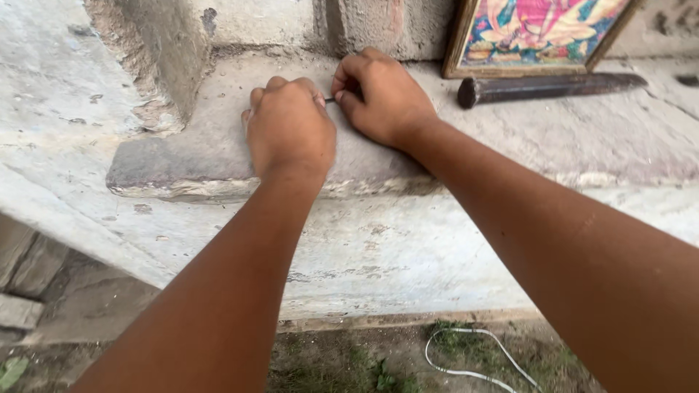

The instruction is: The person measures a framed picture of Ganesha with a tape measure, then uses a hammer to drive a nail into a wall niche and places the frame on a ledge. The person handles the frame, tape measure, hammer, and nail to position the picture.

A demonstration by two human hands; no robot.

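Observation:
Both my hands rest on a rough stone ledge [182, 156] set in a plastered wall. My left hand [290, 127] is curled into a fist, knuckles up. My right hand [382, 94] lies just beside it, fingers bent. Between the two hands a thin dark stick-like thing [330, 100] shows for a short length; each hand seems to pinch one end of it, and the rest is hidden by the fingers.
A dark tapered metal or wooden bar [546, 87] lies on the ledge to the right. Behind it leans a framed colourful picture [535, 33]. Below the wall is bare ground with some grass and a white cord [466, 356].

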